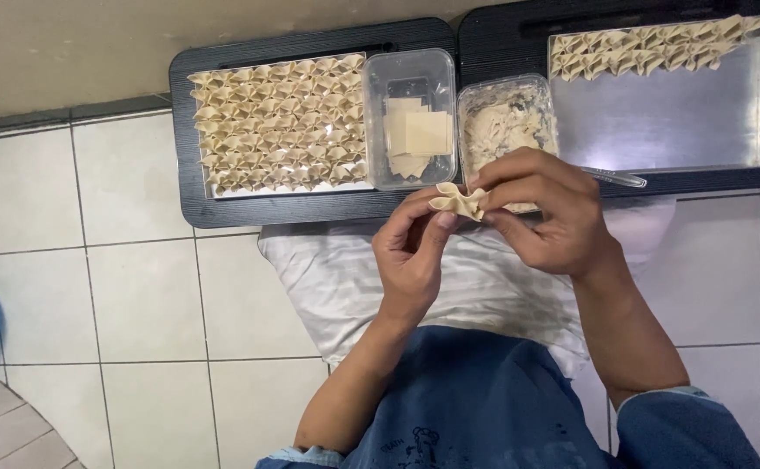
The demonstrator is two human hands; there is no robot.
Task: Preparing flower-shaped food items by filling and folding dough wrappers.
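Observed: both hands pinch one folded dumpling (458, 201) above a white cloth (336, 278). Left hand (410, 252) grips its lower edge between thumb and fingers; right hand (545, 213) grasps the top. Judgement: press the pleats firmly at the centre so the wrapper seals without tearing.

Left tray (223, 187): filled with rows of finished dumplings (275, 122). Right tray (658, 122): one short row (649, 48) only. Clear tub (380, 161): square wrappers (414, 135). Second tub (467, 113): pale filling (506, 122).
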